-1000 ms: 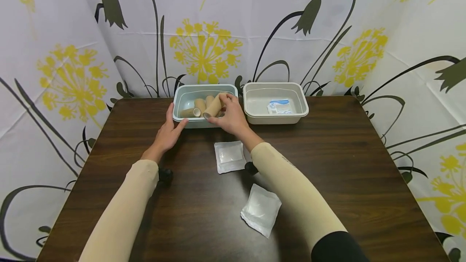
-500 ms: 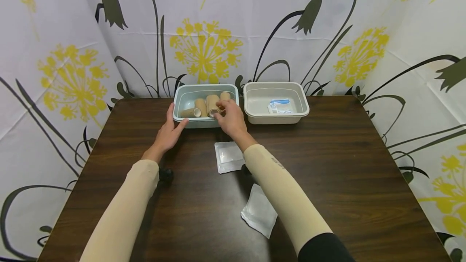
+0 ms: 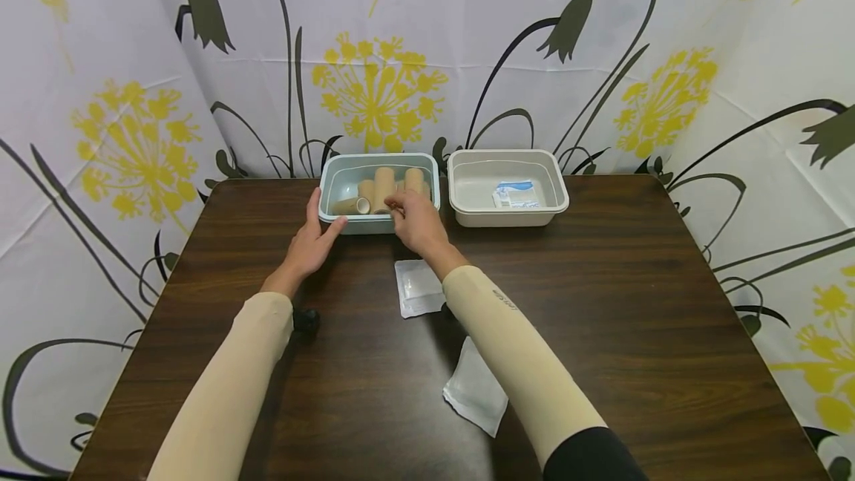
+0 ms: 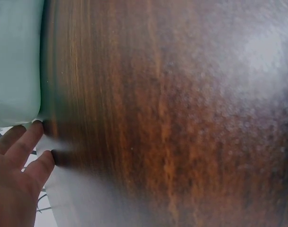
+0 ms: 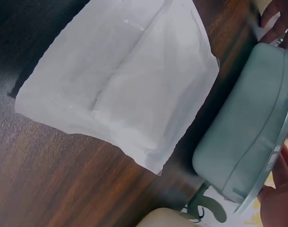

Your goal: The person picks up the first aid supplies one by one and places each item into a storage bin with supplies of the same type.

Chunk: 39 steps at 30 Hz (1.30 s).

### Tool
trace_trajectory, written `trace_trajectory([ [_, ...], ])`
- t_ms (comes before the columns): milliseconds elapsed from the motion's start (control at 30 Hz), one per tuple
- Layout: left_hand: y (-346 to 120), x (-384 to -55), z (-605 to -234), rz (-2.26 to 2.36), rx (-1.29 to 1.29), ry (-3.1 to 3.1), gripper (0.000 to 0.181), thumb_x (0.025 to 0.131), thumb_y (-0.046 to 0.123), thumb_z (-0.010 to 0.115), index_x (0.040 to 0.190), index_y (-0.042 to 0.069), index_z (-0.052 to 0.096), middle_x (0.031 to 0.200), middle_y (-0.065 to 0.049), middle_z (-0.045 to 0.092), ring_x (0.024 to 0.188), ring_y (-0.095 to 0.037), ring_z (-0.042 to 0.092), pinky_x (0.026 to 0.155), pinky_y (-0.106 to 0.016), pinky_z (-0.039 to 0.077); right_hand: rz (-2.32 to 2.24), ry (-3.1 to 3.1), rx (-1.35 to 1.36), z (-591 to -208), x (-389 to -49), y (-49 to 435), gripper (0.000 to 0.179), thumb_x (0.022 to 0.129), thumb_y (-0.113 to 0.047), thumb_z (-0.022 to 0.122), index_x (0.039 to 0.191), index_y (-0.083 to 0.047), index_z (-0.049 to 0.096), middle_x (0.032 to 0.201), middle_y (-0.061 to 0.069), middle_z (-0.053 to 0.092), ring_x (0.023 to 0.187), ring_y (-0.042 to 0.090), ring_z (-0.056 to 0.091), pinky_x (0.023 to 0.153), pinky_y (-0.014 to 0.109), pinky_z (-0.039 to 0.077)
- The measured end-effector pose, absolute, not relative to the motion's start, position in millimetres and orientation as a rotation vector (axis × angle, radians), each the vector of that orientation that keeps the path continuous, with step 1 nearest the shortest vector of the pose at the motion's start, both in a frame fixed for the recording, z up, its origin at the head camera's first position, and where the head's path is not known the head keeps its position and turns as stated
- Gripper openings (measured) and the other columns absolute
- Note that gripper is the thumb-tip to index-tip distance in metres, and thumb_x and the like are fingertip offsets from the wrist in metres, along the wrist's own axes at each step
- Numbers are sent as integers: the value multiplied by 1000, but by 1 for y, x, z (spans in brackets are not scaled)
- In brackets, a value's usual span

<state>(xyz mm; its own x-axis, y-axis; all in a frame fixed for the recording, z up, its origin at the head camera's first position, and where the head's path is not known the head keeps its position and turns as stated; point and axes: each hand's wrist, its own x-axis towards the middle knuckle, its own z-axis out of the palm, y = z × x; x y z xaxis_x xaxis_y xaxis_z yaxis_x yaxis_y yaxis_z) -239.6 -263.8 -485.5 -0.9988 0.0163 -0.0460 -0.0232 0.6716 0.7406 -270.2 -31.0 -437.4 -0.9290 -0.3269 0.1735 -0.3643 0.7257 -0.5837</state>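
Head view: in the blue bin (image 3: 367,228), a cardboard tube's (image 3: 384,187) long axis is pointed near-to-far, its side met by the curled right hand (image 3: 419,226), grip unclear; the bin's left end is touched by the spread left hand (image 3: 311,245).

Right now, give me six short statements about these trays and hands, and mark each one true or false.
1. The pale blue-green plastic tray holds brown cardboard tubes. True.
2. A white packet with blue print lies in the beige plastic tray. True.
3. In the head view, the beige tray stands left of the blue-green tray. False: it stands to the right.
4. The left hand touches the blue-green tray. True.
5. One hand is inside the beige tray. False: the right hand is at the blue-green tray, like the left.
6. No packets lie nearer the person than the trays. False: two flat white packets show there on the dark brown wood-grain table.
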Motion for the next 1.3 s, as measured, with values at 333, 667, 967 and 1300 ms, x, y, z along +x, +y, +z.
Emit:
trace_trajectory([
  [333,-262,-241,-486,1235,-15,2866,81,94,63,37,149,40,-18,156,-22,19,134,-50,29,104,-66,21,670,-2911,924,-439,-266,-26,44,99,-27,51,142,-22,48,148,-3,42,137,17,38,113,59,6],
  [667,-264,-241,-487,1248,-15,2833,83,93,65,37,148,40,-19,159,-18,10,139,-48,21,105,-68,17,711,-2811,931,-442,-259,-6,37,96,-24,55,133,-22,58,143,-4,48,134,11,40,114,54,12],
  [967,-263,-240,-488,1272,0,2806,85,92,66,37,149,38,-19,160,-11,3,142,-44,15,106,-68,13,841,-2697,1067,-445,-233,39,33,91,-20,62,124,-17,64,130,1,53,120,19,49,101,39,37],
  [1300,-263,-241,-488,1277,-4,2801,83,92,66,37,148,41,-20,161,-10,2,142,-43,14,107,-68,12,905,-2890,1221,-446,-174,103,45,90,-25,66,133,-17,57,139,8,45,125,20,44,99,40,42],
])
